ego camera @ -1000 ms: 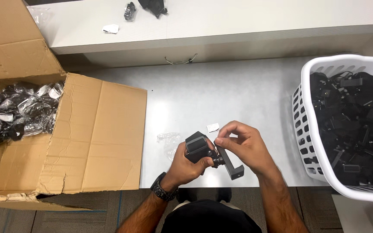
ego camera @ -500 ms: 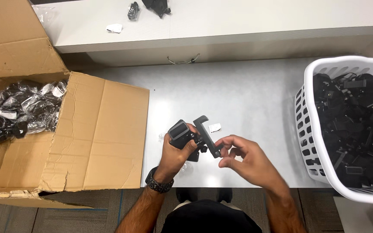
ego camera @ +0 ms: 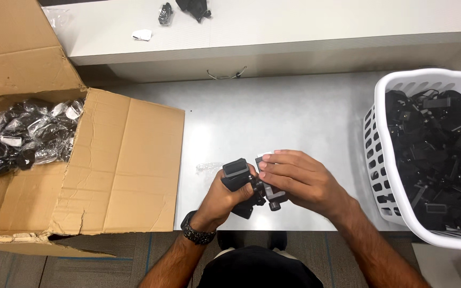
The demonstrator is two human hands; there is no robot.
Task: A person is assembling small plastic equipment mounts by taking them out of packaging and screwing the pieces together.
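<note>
A small black device with a hinged bracket arm (ego camera: 243, 178) is held over the near edge of the grey table (ego camera: 273, 117). My left hand (ego camera: 225, 200) grips its body from below; a dark watch sits on that wrist. My right hand (ego camera: 300, 181) lies over the bracket arm, fingers pressing it against the body. A bit of crumpled clear plastic (ego camera: 209, 168) rests on the table just left of my hands.
An open cardboard box (ego camera: 124, 170) on the left holds several black parts in clear bags (ego camera: 28, 136). A white laundry basket (ego camera: 385, 154) on the right is full of black devices. Small black parts (ego camera: 188, 8) and a white scrap (ego camera: 141, 34) lie on the far shelf.
The bracket arm, sticking out from the device earlier, is now folded down under my right hand. Both hands stayed near the table's front edge, shifting slightly.
</note>
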